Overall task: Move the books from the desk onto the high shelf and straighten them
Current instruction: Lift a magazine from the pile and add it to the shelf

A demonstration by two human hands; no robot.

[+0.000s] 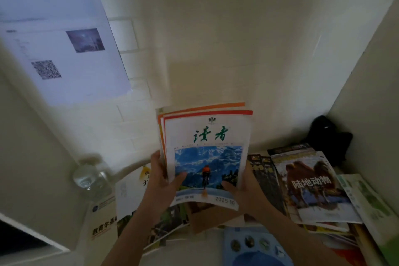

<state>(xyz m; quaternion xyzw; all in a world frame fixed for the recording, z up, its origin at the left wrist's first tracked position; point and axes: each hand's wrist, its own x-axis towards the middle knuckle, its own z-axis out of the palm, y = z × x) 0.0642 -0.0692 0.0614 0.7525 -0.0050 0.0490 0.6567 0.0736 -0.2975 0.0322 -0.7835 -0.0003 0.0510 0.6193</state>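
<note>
Pale painted brick wall [133, 34] fills the upper frame, with a glossy white poster [62, 36] carrying a blurred photo and a QR square at the upper left. Below lies the desk [207, 244], crowded with flat, glossy books: a camel-cover book [313, 181] at right topping a fanned stack, a white textbook [103, 220] at lower left, a blue book [254, 248] at bottom centre. A clear glass bottle [90, 177] stands at centre left, and a dark soft bundle [328, 136] sits in the right corner.

Centre frame, a thin stack of magazines [207, 153] with orange-red edges and a cyclist photo is held upright, raised off the desk. The left hand [162, 181] grips its lower left edge, thumb across the cover; the right hand [241, 190] grips the lower right edge likewise. Both forearms rise from the bottom. Bare wall stands open above the stack's top edge.
</note>
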